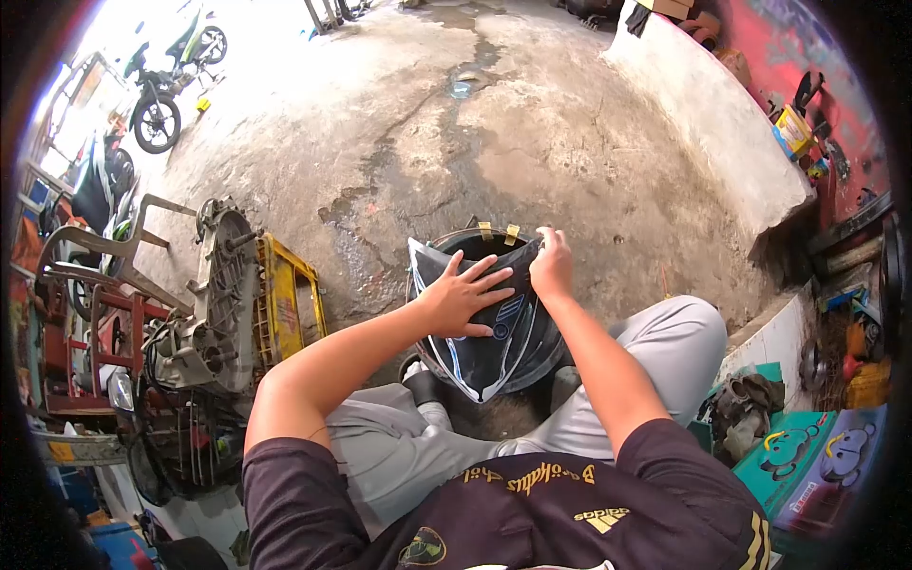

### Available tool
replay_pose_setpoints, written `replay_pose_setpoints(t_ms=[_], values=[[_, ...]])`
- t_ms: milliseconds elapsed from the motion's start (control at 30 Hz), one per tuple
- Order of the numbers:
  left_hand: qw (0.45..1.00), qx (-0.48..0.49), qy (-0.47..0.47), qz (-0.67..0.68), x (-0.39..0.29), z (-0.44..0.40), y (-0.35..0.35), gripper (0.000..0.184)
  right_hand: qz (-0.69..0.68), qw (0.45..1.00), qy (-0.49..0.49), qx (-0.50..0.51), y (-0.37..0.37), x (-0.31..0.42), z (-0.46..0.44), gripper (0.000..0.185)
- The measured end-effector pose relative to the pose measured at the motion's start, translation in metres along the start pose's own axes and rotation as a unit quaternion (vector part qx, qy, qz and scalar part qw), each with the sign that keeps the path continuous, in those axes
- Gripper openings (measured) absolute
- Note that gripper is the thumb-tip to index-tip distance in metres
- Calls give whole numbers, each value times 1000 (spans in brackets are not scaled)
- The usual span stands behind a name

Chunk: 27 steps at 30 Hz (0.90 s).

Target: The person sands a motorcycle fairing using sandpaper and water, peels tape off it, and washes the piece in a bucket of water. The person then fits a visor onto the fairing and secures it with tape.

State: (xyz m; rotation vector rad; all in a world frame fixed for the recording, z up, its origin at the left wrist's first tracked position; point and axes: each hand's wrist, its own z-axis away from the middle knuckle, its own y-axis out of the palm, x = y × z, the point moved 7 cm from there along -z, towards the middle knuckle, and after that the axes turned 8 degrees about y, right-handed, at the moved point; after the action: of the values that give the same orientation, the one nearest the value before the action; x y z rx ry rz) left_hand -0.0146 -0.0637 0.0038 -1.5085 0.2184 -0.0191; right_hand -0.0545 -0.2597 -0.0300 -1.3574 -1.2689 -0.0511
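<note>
A black pointed fairing panel (482,366) with white and blue stripes lies over a round dark basin (546,366) between my legs, its tip toward me. My left hand (465,302) rests flat on the panel with its fingers spread. At the panel's upper right corner is my right hand (551,261), fingers bent around the edge, its thumb side partly hidden. Two yellowish tabs (499,231) show on the basin's far rim.
An engine casing (223,294), a yellow crate (290,294) and a metal chair frame (123,247) stand at the left. Motorcycles (157,119) are at the upper left. A low white wall (708,123) runs along the right, with cloths (746,408) nearer me.
</note>
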Motion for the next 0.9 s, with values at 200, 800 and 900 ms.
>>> replay_pose_setpoints(t_ms=[200, 800, 900], values=[[1000, 7, 7, 3, 3, -2, 4, 85, -8, 1000, 2, 29, -8, 10, 18, 31], [1000, 10, 6, 18, 9, -3, 7, 85, -16, 999, 21, 21, 0, -3, -1, 32], [1000, 7, 6, 24, 9, -4, 7, 86, -13, 1000, 14, 9, 1, -6, -11, 32]])
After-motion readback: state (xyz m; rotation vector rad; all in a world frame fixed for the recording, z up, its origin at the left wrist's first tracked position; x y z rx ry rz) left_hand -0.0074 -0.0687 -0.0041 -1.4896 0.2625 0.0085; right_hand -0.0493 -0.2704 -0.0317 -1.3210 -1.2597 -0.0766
